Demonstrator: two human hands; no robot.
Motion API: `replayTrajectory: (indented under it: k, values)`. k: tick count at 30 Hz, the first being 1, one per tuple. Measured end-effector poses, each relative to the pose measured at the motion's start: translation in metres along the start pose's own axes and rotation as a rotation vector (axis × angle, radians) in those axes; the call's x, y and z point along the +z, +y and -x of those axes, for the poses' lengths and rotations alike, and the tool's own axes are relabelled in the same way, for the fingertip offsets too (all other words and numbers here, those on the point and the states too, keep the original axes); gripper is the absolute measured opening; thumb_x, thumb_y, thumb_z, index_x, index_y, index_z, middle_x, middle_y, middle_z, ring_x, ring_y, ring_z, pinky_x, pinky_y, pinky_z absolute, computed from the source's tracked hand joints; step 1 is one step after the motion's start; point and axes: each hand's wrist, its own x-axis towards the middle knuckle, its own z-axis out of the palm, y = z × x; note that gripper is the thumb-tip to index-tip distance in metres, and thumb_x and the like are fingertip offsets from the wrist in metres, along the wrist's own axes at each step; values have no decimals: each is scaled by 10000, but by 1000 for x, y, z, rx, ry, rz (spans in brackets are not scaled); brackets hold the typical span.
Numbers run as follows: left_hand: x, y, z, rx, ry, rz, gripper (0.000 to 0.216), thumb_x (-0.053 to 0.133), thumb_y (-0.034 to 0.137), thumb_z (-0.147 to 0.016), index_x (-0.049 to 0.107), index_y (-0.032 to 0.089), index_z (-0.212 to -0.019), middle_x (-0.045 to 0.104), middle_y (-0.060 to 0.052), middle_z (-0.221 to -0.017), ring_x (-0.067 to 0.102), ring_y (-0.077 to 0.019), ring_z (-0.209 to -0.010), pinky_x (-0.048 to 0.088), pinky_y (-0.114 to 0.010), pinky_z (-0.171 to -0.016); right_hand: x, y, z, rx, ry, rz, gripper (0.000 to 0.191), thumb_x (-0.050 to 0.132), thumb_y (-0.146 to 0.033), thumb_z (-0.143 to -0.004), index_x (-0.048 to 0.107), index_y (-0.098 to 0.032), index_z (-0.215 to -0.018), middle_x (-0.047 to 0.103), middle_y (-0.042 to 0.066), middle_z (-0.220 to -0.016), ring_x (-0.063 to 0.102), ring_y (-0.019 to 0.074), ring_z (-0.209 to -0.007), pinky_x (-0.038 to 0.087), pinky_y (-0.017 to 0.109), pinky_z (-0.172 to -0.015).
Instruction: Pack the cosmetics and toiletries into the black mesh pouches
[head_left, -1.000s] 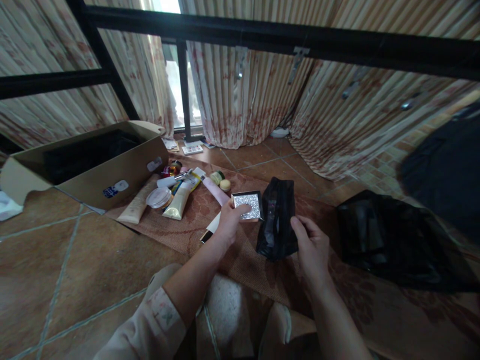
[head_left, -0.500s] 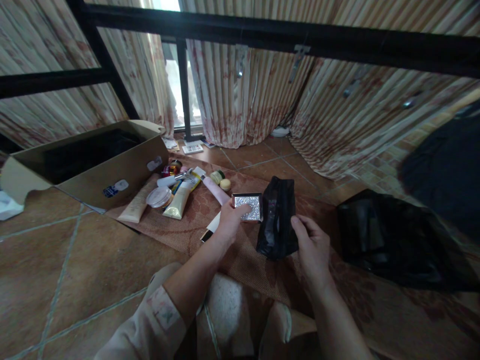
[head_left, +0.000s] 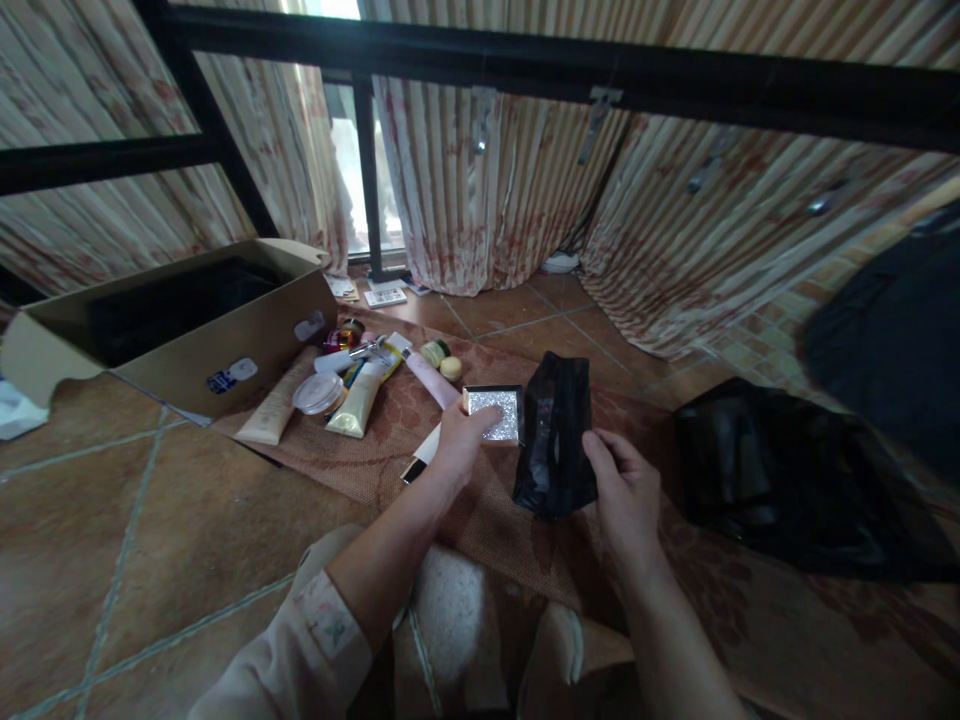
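My left hand [head_left: 459, 440] is closed on a glittery silver compact case [head_left: 504, 418] with a shiny frame, the thumb lying across its face. Right beside it, my right hand [head_left: 626, 485] pinches the edge of a black mesh pouch [head_left: 551, 440], whose top is partly open. The compact's right edge meets the pouch's left side. Partly under my left wrist lies a white tube with a dark shiny cap [head_left: 414, 466]. A pink tube [head_left: 429, 378] rests just beyond the left hand, by a small yellow round item [head_left: 450, 369].
To the left on the reddish mat [head_left: 360, 474] lie a cream tube [head_left: 355, 402], a beige tube [head_left: 279, 400], a clear round jar [head_left: 318, 393] and other cosmetics. A cardboard box [head_left: 187, 365] holds something black. A large black bag [head_left: 795, 490] sits at right, near a dark rounded object [head_left: 892, 330].
Almost nothing differs. The compact and both hands keep nearly the same place beside the pouch.
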Motion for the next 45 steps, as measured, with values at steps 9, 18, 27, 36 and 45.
replayTrajectory:
  k: [9,18,27,36,45]
  values:
    - [1,-2,-1,-44,-29,34,193,666,202,-572,655,141,-755,687,-19,-717,623,-147,-617,504,-273,-630,0,0,0,12,4,5,356,660,-501,-761,714,-175,-895,698,18,-779,613,168,-705,445,256,-628]
    - [2,-5,-2,-32,-4,11,177,662,225,-572,632,151,-729,668,-3,-681,601,-133,-596,482,-252,-600,1,-1,1,-3,8,26,349,648,-501,-768,717,-178,-883,695,15,-774,609,168,-714,436,253,-626]
    - [1,-8,-3,-52,13,10,185,642,220,-574,629,156,-747,679,-6,-725,606,-135,-631,483,-249,-623,0,1,0,-1,-4,24,353,647,-498,-769,717,-174,-892,692,16,-783,605,166,-718,442,256,-640]
    - [2,-6,-3,-84,11,39,220,632,220,-566,631,162,-778,682,-10,-738,620,-155,-658,501,-279,-650,0,0,0,2,3,50,369,643,-512,-774,710,-169,-891,694,25,-784,603,177,-717,436,262,-636]
    - [2,-8,-4,-68,34,33,159,611,228,-567,617,167,-714,656,1,-706,604,-151,-697,485,-270,-696,1,-3,1,6,6,44,371,646,-516,-765,716,-173,-885,688,13,-757,603,170,-705,429,255,-622]
